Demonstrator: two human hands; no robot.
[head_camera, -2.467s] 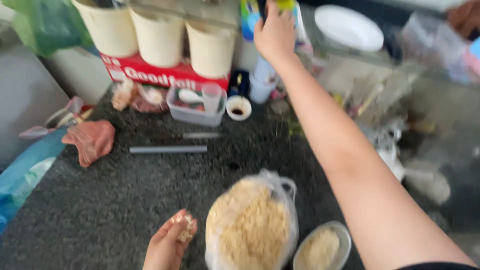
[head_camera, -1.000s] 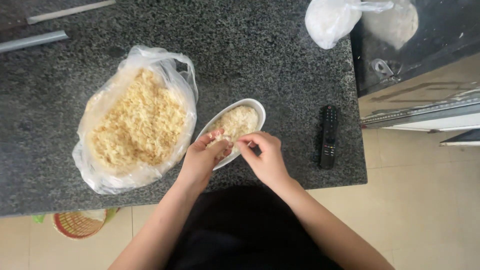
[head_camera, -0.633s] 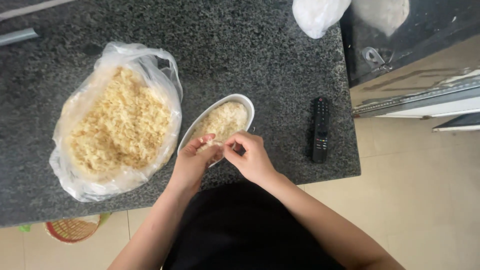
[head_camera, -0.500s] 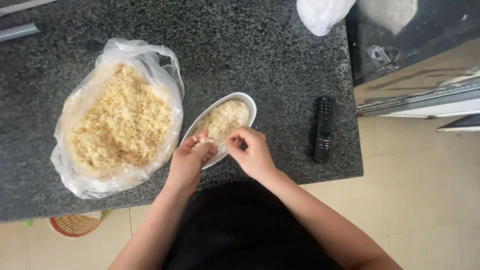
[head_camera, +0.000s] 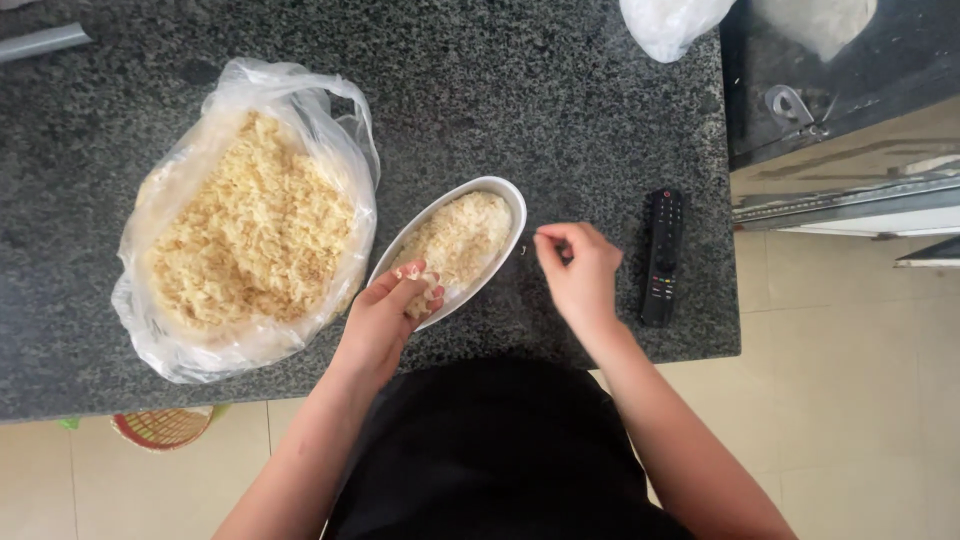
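Note:
A white oval dish with pale crumbly grain stands on the dark granite counter. My left hand rests on the dish's near rim, fingers curled around a small clump of the grain. My right hand hovers just right of the dish, thumb and fingers pinched together; I cannot tell whether anything is between them. To the left lies an open clear plastic bag full of the same yellowish grain.
A black remote control lies near the counter's right front edge. A white plastic bag sits at the back right. A metal bar lies at the far left. A woven basket stands on the tiled floor below.
My right hand has moved away from my left hand and off the dish, to the right. The left hand stays at the dish's rim.

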